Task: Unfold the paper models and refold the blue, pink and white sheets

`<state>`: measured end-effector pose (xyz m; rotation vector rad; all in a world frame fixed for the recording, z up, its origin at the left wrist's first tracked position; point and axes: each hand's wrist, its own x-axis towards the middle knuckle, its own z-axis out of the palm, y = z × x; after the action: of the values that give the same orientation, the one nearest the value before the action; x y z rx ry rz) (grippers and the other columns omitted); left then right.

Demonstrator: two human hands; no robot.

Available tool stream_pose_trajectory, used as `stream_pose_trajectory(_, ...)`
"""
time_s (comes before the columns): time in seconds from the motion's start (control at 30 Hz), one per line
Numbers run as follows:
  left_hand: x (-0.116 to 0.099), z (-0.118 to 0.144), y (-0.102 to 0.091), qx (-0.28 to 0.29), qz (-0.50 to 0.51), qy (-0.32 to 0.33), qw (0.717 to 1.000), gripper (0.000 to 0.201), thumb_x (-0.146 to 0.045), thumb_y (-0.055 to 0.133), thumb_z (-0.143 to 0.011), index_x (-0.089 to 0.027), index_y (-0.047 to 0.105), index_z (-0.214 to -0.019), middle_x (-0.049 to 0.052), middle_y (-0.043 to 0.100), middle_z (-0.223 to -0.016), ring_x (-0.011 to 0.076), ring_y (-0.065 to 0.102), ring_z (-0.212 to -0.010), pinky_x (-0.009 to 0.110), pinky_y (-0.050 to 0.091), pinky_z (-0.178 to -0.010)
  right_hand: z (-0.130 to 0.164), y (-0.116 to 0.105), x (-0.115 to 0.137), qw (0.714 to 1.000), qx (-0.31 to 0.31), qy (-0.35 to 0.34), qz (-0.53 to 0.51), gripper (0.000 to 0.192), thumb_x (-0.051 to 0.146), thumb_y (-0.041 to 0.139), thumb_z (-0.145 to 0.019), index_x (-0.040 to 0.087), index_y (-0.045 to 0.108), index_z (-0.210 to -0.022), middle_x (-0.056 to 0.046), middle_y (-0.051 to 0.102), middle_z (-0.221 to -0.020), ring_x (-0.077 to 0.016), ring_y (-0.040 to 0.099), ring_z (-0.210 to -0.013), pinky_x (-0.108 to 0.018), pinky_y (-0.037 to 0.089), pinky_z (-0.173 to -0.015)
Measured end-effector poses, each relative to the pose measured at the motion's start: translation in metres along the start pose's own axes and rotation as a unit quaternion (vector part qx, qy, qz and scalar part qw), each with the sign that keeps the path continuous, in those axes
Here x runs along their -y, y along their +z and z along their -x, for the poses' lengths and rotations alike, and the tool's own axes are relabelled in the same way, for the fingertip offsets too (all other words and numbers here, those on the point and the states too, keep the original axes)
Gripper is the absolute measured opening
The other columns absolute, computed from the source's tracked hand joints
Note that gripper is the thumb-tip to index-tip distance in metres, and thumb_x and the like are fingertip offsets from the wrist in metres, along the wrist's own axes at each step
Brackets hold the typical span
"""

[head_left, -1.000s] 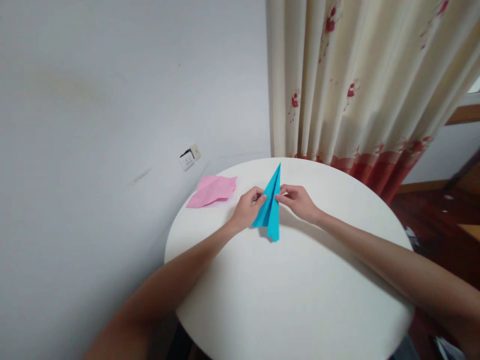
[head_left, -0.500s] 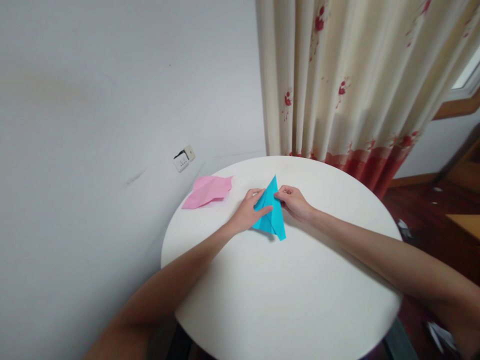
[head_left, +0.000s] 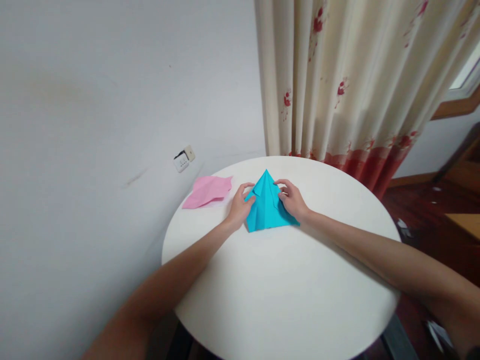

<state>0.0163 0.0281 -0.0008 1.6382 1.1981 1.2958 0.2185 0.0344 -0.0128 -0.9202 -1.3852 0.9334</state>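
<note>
A folded sheet of bright blue paper (head_left: 265,212) lies on the white round table, its pointed tip toward the far side and its wide edge toward me. Creases run down its middle, with folded flaps on both sloping sides. My left hand (head_left: 237,205) holds the left edge, thumb on top of the paper and fingers curled by the rim. At the right edge, my right hand (head_left: 293,201) grips the sheet with bent fingers; part of the paper's right corner is close under this wrist.
Pink paper (head_left: 210,191) with a raised fold lies at the table's left rim, over something pale. The round table (head_left: 285,290) stands against a wall with a socket (head_left: 181,161). A flowered curtain (head_left: 337,90) hangs behind it.
The blue paper has been opened out from a narrow, tilted fold into a wider triangle lying lower on the table. My hands have moved apart to its two sides.
</note>
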Motion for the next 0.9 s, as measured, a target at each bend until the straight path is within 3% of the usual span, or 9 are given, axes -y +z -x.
stream_pose_trajectory(0.07,-0.005,0.001,0.001,0.013,-0.002,0.026,1.000,0.040,-0.023,0.061,-0.081,-0.023,0.060,-0.121,0.006,0.071,-0.115,0.0222,0.068,-0.105,0.033,0.055,-0.084,0.001,0.002,0.001,0.997,-0.004,-0.050,0.054,0.027,0.030,0.053,-0.076,0.023,0.066,-0.097,-0.002,0.066,-0.090,-0.0185,0.056,-0.078,-0.032,0.045,-0.074)
stream_pose_trajectory(0.17,-0.009,0.001,0.002,0.008,0.001,0.048,0.999,0.036,-0.022,0.061,-0.080,-0.022,0.062,-0.116,0.008,0.069,-0.120,0.0228,0.065,-0.114,0.033,0.054,-0.089,0.003,0.005,0.002,0.994,-0.008,-0.050,0.094,0.022,0.034,0.054,-0.078,0.022,0.065,-0.093,-0.004,0.067,-0.095,-0.0207,0.057,-0.083,-0.036,0.046,-0.082)
stream_pose_trajectory(0.27,-0.009,0.000,0.001,-0.008,0.006,0.041,0.999,0.034,-0.029,0.064,-0.083,-0.022,0.061,-0.115,0.007,0.071,-0.113,0.0232,0.068,-0.104,0.031,0.055,-0.080,0.007,0.006,0.000,0.991,0.005,-0.050,0.123,0.028,0.036,0.065,-0.073,0.023,0.060,-0.097,-0.003,0.065,-0.097,-0.0217,0.056,-0.086,-0.036,0.046,-0.083)
stream_pose_trajectory(0.37,-0.007,-0.001,0.000,-0.017,0.016,0.037,0.999,0.030,-0.036,0.066,-0.084,-0.020,0.064,-0.110,0.006,0.073,-0.101,0.0234,0.070,-0.093,0.032,0.055,-0.074,0.011,0.006,0.000,0.986,0.028,-0.074,0.148,0.032,0.029,0.064,-0.071,0.023,0.054,-0.101,-0.003,0.062,-0.101,-0.0217,0.055,-0.088,-0.036,0.046,-0.083)
stream_pose_trajectory(0.5,-0.007,-0.001,0.001,-0.009,-0.010,0.060,0.998,0.024,-0.034,0.067,-0.085,-0.020,0.075,-0.102,0.008,0.075,-0.109,0.0265,0.068,-0.106,0.041,0.052,-0.097,0.014,0.007,0.000,0.979,0.031,-0.082,0.186,0.035,0.026,0.063,-0.070,0.024,0.051,-0.103,-0.003,0.061,-0.103,-0.0217,0.055,-0.090,-0.036,0.044,-0.082)
stream_pose_trajectory(0.6,-0.008,0.002,0.002,0.002,-0.020,0.061,0.998,0.025,-0.035,0.069,-0.085,-0.021,0.079,-0.103,0.008,0.075,-0.115,0.0281,0.066,-0.114,0.045,0.047,-0.107,0.012,0.009,-0.003,0.991,0.025,-0.050,0.118,0.034,0.027,0.063,-0.069,0.024,0.053,-0.102,-0.002,0.061,-0.100,-0.0204,0.056,-0.087,-0.034,0.045,-0.077)
stream_pose_trajectory(0.7,-0.011,0.004,0.002,-0.005,0.012,0.019,1.000,0.035,-0.044,0.077,-0.080,-0.020,0.079,-0.105,0.009,0.076,-0.115,0.0300,0.067,-0.111,0.045,0.050,-0.101,0.007,0.010,-0.003,1.000,-0.012,0.019,-0.004,0.030,0.033,0.067,-0.070,0.024,0.058,-0.098,0.002,0.059,-0.083,-0.0178,0.054,-0.075,-0.030,0.042,-0.067)
stream_pose_trajectory(0.8,-0.015,0.005,0.002,-0.046,0.015,-0.031,0.998,0.046,-0.045,0.087,-0.067,-0.017,0.078,-0.102,0.009,0.077,-0.108,0.0296,0.069,-0.100,0.041,0.053,-0.090,0.003,0.008,0.002,0.990,-0.003,0.077,-0.114,0.035,0.034,0.074,-0.064,0.024,0.060,-0.095,0.006,0.053,-0.068,-0.0142,0.047,-0.062,-0.027,0.035,-0.058)
stream_pose_trajectory(0.9,-0.017,0.004,0.001,-0.085,-0.018,-0.031,0.996,0.041,-0.043,0.088,-0.063,-0.016,0.078,-0.092,0.008,0.077,-0.098,0.0269,0.068,-0.094,0.035,0.052,-0.083,0.003,0.006,0.009,0.968,0.043,0.130,-0.209,0.041,0.032,0.079,-0.059,0.024,0.061,-0.096,0.007,0.055,-0.065,-0.0130,0.046,-0.058,-0.026,0.033,-0.056)
